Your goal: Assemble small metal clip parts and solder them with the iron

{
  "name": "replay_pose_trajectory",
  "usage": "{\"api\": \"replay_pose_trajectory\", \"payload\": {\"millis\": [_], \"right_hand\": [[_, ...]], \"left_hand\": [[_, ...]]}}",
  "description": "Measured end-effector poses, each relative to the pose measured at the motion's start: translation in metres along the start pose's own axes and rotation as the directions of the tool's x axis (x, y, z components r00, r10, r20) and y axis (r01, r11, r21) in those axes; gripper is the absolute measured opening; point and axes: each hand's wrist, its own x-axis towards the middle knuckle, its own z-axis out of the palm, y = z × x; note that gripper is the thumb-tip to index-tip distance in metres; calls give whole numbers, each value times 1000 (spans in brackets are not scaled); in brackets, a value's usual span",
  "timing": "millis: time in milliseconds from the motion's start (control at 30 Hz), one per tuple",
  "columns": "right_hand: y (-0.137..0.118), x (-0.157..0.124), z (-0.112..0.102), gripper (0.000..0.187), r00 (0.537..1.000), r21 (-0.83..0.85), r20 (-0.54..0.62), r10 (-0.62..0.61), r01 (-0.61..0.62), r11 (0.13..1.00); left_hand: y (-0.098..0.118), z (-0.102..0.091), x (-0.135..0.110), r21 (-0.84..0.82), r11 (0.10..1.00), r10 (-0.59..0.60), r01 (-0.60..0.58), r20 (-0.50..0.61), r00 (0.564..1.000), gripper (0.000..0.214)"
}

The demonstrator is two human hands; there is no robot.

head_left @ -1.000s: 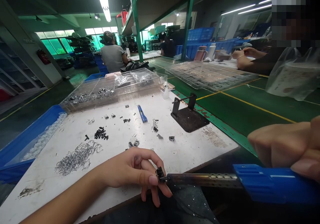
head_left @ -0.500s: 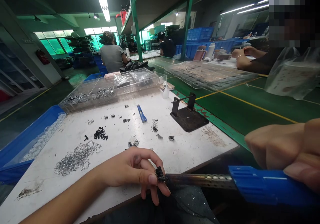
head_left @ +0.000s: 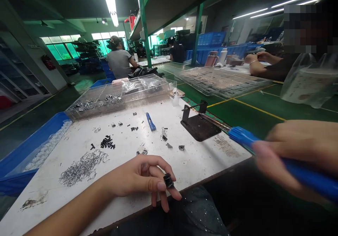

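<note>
Between thumb and fingers, my left hand [head_left: 150,179] pinches a small black plastic part [head_left: 168,180] over the table's front edge. My right hand [head_left: 293,155], somewhat blurred, is closed round the blue handle of a soldering iron [head_left: 243,136]. The iron's metal tip points left, close by the black metal stand [head_left: 198,127] with its raised crossbar. Behind my left hand lie a blue-handled tool [head_left: 150,121] and a few small black-and-metal parts, one of them a small part [head_left: 181,147] near the stand. A pile of bent metal pins [head_left: 81,169] and a heap of black pieces [head_left: 107,142] lie further left.
A clear compartment tray [head_left: 92,113] spans the table's back, beside a small white bottle [head_left: 175,99]. On the left stands a blue bin [head_left: 16,151] of white parts. Across the green surface sits a co-worker [head_left: 266,63], near a hanging plastic bag [head_left: 308,84].
My right hand has drawn the soldering iron away from the black part, and its tip has moved up and right to the stand. My left hand stays nearly in place, still gripping the part.
</note>
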Motion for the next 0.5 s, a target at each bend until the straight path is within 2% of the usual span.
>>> {"api": "replay_pose_trajectory", "payload": {"millis": [67,133,200,267,333,500], "right_hand": [[1,5,13,24,972,-91,34,-233,236,968],[7,5,25,25,927,-209,115,-357,374,903],[16,0,38,25,894,-262,243,-377,435,862],[27,-8,50,22,858,-248,350,-377,473,845],[35,-16,61,28,824,-217,433,-365,488,845],[48,-27,81,34,759,-171,565,-323,491,854]], "left_hand": [[0,0,-1,18,1000,17,-17,-22,1000,17],[0,-1,-1,30,999,24,-24,-28,999,16],[0,-1,-1,39,999,25,-24,-26,999,16],[0,-1,0,50,998,24,-23,-23,999,16],[1,0,1,67,997,37,-35,-29,999,18],[4,1,3,209,973,125,-100,-110,986,22]]}}
